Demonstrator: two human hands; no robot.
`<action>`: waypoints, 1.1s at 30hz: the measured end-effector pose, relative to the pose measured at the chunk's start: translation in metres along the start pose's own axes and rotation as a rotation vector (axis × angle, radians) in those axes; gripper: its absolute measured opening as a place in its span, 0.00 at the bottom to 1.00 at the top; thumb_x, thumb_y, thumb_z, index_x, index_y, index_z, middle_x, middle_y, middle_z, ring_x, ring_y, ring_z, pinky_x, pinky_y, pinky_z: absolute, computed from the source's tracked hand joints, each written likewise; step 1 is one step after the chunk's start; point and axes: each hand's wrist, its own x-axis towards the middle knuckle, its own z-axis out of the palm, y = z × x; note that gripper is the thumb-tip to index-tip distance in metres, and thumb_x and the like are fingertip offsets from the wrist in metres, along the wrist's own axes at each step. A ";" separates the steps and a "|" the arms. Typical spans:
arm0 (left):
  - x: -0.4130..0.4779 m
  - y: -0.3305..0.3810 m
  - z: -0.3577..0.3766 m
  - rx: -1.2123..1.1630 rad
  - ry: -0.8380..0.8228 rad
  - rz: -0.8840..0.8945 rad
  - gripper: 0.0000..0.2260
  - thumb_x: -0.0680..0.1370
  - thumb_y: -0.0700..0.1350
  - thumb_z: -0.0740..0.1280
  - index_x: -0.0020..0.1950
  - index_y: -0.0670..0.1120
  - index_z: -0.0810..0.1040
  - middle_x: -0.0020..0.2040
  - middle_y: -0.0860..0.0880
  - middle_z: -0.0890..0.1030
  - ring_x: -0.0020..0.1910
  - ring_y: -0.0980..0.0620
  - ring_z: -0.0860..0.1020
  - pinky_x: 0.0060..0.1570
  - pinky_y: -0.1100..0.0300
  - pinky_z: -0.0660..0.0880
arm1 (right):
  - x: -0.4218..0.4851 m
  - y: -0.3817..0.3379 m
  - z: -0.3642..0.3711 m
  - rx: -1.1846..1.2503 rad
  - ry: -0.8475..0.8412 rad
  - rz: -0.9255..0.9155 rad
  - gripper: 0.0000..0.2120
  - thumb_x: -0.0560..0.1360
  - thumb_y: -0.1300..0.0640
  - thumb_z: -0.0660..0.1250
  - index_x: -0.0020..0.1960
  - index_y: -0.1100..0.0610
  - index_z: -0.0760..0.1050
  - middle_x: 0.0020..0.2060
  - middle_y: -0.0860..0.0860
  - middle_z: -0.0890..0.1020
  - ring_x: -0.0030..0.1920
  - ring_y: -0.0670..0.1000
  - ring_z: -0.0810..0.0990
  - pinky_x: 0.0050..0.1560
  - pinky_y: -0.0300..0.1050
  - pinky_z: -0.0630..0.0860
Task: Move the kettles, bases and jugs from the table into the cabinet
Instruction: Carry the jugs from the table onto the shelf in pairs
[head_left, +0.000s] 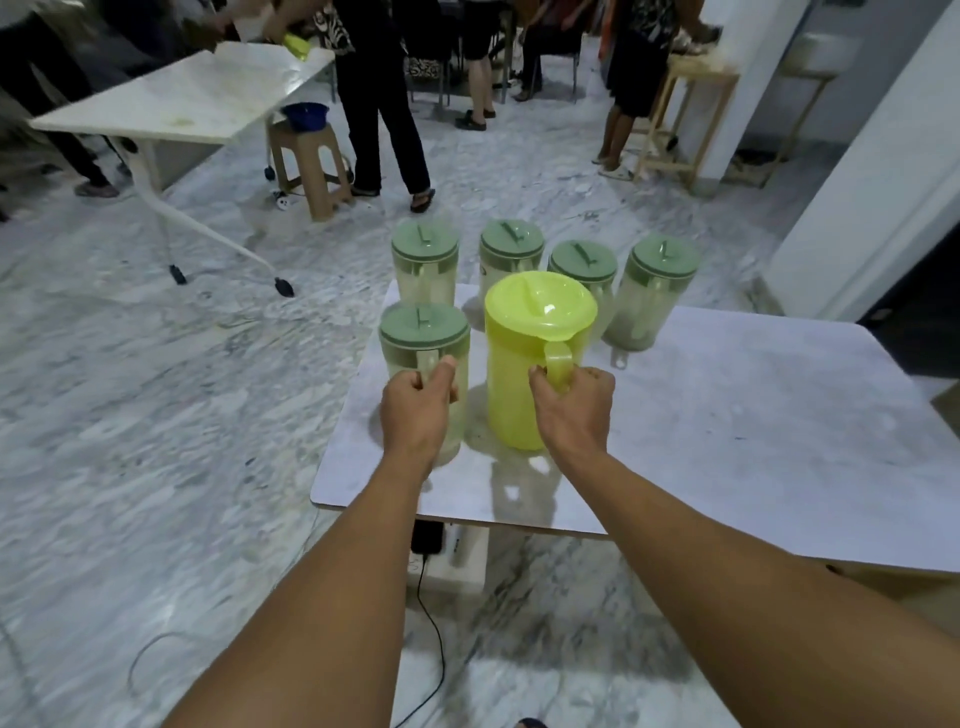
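The yellow jug (530, 358) stands upright near the front left corner of the table (727, 415), lid on, its handle turned toward the person. The right hand (574, 402) is curled around that handle, fingers wrapped through it and thumb on the near side. Just beside it on the left stands a clear jug (423, 364) with a green lid, also upright on the table close to the left edge. The left hand (418, 408) is closed in a fist on the near side of this jug, gripping its clear handle. Both jugs' bases seem to rest on the tabletop.

Behind these two, four more green-lidded jugs (582, 275) stand in a rough row along the table's far edge, all upright and close together; the one second from the right is partly hidden by the yellow jug.

The rest of the white tabletop to the right is bare. Under the table's near edge a black cable (434, 623) runs from a black plug down across the marbled floor (156, 389). Farther off to the left stands a white folding table (197, 93) on castors, with a brown stool (309, 161) beside it holding a blue bowl (305, 115). Several people stand in the background, seen only from the waist down.
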 end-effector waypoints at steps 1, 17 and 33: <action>-0.004 0.007 0.001 -0.005 -0.013 0.023 0.18 0.77 0.55 0.68 0.36 0.42 0.77 0.40 0.43 0.85 0.41 0.46 0.82 0.47 0.51 0.78 | -0.002 -0.001 -0.006 -0.015 0.010 0.000 0.18 0.77 0.46 0.66 0.52 0.62 0.78 0.61 0.56 0.70 0.49 0.57 0.75 0.54 0.46 0.70; -0.161 0.172 0.069 -0.073 -0.361 0.370 0.19 0.75 0.59 0.62 0.40 0.43 0.76 0.38 0.45 0.80 0.39 0.45 0.79 0.40 0.53 0.73 | -0.075 -0.041 -0.264 0.144 0.656 0.036 0.21 0.70 0.42 0.61 0.41 0.62 0.76 0.46 0.63 0.80 0.47 0.61 0.79 0.42 0.44 0.67; -0.587 0.218 0.262 -0.222 -1.222 0.505 0.38 0.63 0.70 0.57 0.57 0.42 0.81 0.51 0.41 0.85 0.51 0.40 0.83 0.53 0.45 0.80 | -0.332 0.037 -0.636 -0.111 1.537 0.249 0.14 0.77 0.51 0.63 0.53 0.61 0.77 0.58 0.61 0.75 0.52 0.61 0.75 0.52 0.47 0.70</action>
